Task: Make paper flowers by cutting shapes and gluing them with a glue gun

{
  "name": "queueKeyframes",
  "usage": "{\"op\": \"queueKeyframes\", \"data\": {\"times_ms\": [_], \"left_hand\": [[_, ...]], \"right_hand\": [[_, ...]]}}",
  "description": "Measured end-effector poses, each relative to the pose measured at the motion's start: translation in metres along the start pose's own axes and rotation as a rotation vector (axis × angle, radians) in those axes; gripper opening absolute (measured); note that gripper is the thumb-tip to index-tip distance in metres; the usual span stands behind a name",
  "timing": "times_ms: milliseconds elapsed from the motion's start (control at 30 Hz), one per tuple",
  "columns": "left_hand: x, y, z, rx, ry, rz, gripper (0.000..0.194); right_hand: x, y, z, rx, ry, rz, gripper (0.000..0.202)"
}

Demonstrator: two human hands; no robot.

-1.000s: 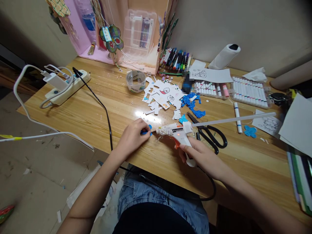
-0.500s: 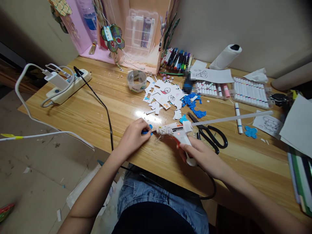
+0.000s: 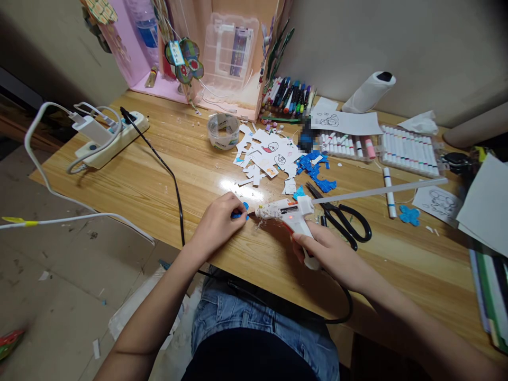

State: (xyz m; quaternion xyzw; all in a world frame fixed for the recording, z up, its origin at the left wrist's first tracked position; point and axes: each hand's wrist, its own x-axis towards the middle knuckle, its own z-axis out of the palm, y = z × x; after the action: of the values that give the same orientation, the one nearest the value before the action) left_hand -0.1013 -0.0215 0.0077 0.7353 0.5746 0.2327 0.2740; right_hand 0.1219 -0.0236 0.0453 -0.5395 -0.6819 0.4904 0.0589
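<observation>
My left hand point(image 3: 222, 222) pinches a small blue piece point(image 3: 245, 206) low over the desk, its fingers covering much of it. In my right hand point(image 3: 317, 243) is a white glue gun point(image 3: 296, 211), gripped by its handle, with a long clear glue stick point(image 3: 381, 190) out of its back. The gun's nozzle points left and lies close to the blue piece; whether they touch I cannot tell. Black-handled scissors point(image 3: 341, 217) lie open just right of the gun. Beyond it is a light blue scrap point(image 3: 299, 193).
White paper scraps point(image 3: 254, 153) and blue scraps point(image 3: 317, 172) lie behind the hands, beside a tape roll point(image 3: 223, 132). Marker sets point(image 3: 410, 151) and a blue flower shape point(image 3: 409, 215) are at right. A power strip point(image 3: 115, 143) and black cord point(image 3: 174, 185) are at left.
</observation>
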Motion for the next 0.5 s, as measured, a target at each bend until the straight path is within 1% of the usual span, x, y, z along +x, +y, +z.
{"op": "queueKeyframes", "data": {"times_ms": [200,300,500], "left_hand": [[-0.0003,-0.0009,0.0,0.007,-0.003,0.005,0.01],[-0.0002,-0.0026,-0.001,0.007,-0.031,0.017,0.011],[-0.0034,-0.0063,-0.0034,0.021,-0.064,0.087,0.015]], "right_hand": [[-0.0009,0.0004,0.0,0.021,-0.004,0.008,0.033],[-0.001,0.0006,0.0001,0.017,-0.005,0.013,0.033],[-0.0009,-0.0049,-0.0004,0.007,0.005,0.038,0.032]]}}
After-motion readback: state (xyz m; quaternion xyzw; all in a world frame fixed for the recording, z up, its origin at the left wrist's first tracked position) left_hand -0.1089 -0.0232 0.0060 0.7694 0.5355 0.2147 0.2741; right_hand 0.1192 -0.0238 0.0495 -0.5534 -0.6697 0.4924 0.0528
